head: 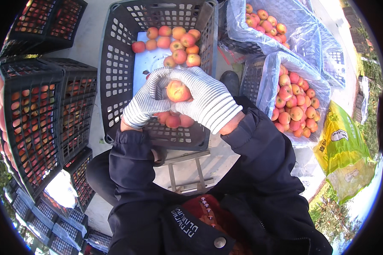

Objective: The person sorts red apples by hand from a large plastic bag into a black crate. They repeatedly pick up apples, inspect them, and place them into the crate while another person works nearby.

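Observation:
Both my hands wear striped white knit gloves and meet above a black plastic crate (116, 67). My right hand (204, 95) grips an apple (178, 91), its stem end facing up. My left hand (150, 97) curls against the other side of it, fingertips touching my right hand's; how firmly it holds the apple is not clear. Inside the crate, beyond my hands, several red-yellow apples (179, 56) lie on a pale blue sheet (140, 70). More apples (173, 121) rest at the crate's near side, partly hidden beneath my gloves.
On the right stand crates lined with clear plastic film (265, 95), holding apples (296, 113). A yellow-green plastic bag (341, 149) lies beside them. Stacked black crates full of apples (35, 127) rise on the left. A wooden frame (186, 157) sits between the crate and my body.

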A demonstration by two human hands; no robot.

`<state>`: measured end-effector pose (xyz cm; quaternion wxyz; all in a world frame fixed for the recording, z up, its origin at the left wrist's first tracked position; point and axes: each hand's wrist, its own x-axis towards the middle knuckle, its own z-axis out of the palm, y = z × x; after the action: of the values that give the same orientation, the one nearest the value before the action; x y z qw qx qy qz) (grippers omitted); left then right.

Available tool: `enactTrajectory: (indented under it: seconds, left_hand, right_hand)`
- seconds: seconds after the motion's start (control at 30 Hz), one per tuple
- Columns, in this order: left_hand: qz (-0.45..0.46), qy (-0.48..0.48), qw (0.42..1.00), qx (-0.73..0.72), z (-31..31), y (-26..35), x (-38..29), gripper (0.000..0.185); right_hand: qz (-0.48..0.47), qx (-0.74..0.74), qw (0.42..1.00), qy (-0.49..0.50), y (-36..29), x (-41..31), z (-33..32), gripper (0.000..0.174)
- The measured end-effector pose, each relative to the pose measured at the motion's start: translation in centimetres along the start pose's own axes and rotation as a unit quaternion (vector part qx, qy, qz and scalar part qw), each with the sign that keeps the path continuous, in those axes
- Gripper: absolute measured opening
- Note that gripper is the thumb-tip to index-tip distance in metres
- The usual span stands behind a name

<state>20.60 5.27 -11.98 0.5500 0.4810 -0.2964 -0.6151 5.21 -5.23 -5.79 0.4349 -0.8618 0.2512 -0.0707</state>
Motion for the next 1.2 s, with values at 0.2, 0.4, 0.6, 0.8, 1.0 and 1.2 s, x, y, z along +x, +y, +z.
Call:
enactTrajectory:
  seconds: [0.2,0.4,0.6,0.8,1.0,1.2]
  left_hand:
    - [-0.052,0.284,0.957,-0.026,-11.6,-5.0,2.4,0.058]
    - [-0.252,0.292,0.881,0.275,-18.0,-18.4,7.0,0.062]
    - [-0.147,0.494,0.839,0.175,-13.5,-22.3,8.6,0.069]
    - [-0.292,0.273,0.87,0.288,-16.9,-23.6,4.7,0.06]
    - [-0.288,0.258,0.884,0.261,-12.3,-20.9,6.7,0.047]
    - [-0.047,0.092,0.926,-0.363,-9.5,-11.2,5.5,0.062]
  right_hand:
    - [0.02,-0.061,0.998,0.025,-0.2,-0.7,-2.0,0.052]
    - [0.033,-0.145,0.989,-0.004,-0.5,-0.6,-2.4,0.052]
    - [0.043,-0.142,0.989,-0.002,-0.6,-0.6,-2.5,0.052]
    - [-0.006,-0.115,0.993,0.013,-1.5,-0.7,-2.6,0.05]
    - [0.026,-0.148,0.986,0.077,-0.3,-1.0,-4.2,0.05]
    - [0.036,0.06,0.993,0.096,-0.1,-0.3,-5.5,0.044]
